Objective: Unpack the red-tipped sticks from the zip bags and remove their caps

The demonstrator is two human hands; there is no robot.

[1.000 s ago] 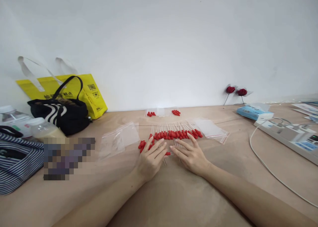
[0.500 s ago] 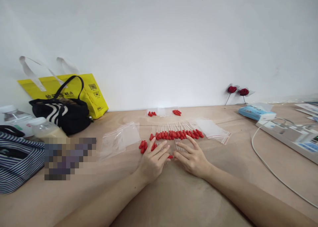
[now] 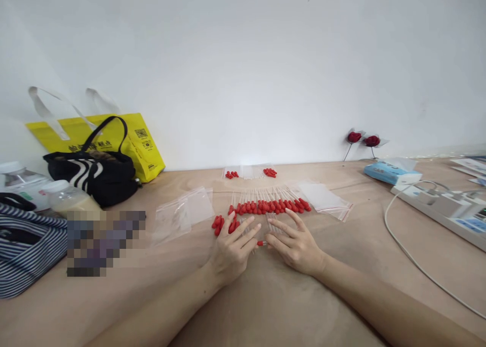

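Between my hands is a dropper, a red rubber bulb [image 3: 260, 243] meeting a clear glass tube [image 3: 265, 243]. My left hand [image 3: 232, 248] pinches the bulb side with its fingertips. The tube side is in the closed thumb and fingers of my right hand [image 3: 298, 246], which hide most of it. Loose red bulbs [image 3: 218, 224] lie by my left fingers. Bare glass tubes [image 3: 274, 224] rest under my right fingers. Just beyond, a row of droppers with red bulbs [image 3: 266, 206] lies with tips pointing to the wall.
Clear zip bags [image 3: 186, 210] lie at left, more zip bags [image 3: 324, 199] at right. Bagged droppers [image 3: 270, 172] sit by the wall. A yellow bag [image 3: 146, 155], black bag [image 3: 94, 180] and bottles stand left; a tissue pack [image 3: 391, 172], power strip [image 3: 455, 215] and cable lie right.
A short stretch of glass now shows beside the red bulb between my hands. My right hand has shifted very slightly; both hands keep their pinch.
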